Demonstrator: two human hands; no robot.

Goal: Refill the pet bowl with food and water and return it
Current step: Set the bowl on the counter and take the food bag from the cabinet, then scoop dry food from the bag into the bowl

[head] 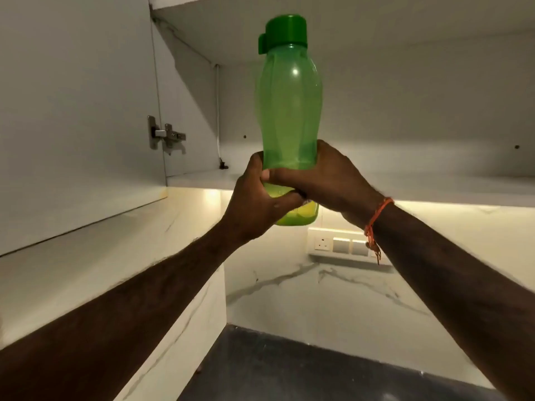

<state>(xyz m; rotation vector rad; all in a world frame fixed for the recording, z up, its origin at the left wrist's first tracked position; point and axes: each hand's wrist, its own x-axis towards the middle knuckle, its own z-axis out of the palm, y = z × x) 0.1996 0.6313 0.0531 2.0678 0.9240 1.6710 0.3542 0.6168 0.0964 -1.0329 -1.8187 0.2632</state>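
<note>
White cabinet walls fill the top of the view, its door (78, 117) swung open on the left with a metal hinge (166, 136) showing, and right in front of the open shelf (434, 186) stands the green bottle (289, 111), upright, long axis straight up and down, green cap (286, 30) on top and looking closed. Both hands are on its lower part: the left hand (257, 204) wraps in from the left and cups toward the base, fingers curled round it, while the right hand (324, 175) clamps across the body just above, thumb reaching over the front; an orange thread (376, 224) circles that wrist. So the bottle rises above the fingers, cap well clear of both hands, and neither hand is nearer the cap than the other by much. Whether the bottle holds water I can't tell; it looks see-through and possibly empty. My read: this is the water step, bottle at the cabinet mouth, and the pet bowl itself is nowhere in view. Below, a lit strip glows under the cabinet, marble-patterned wall (333, 299) carries a socket and switches (341, 244), and a dark counter (289, 371) sits at the bottom.
</note>
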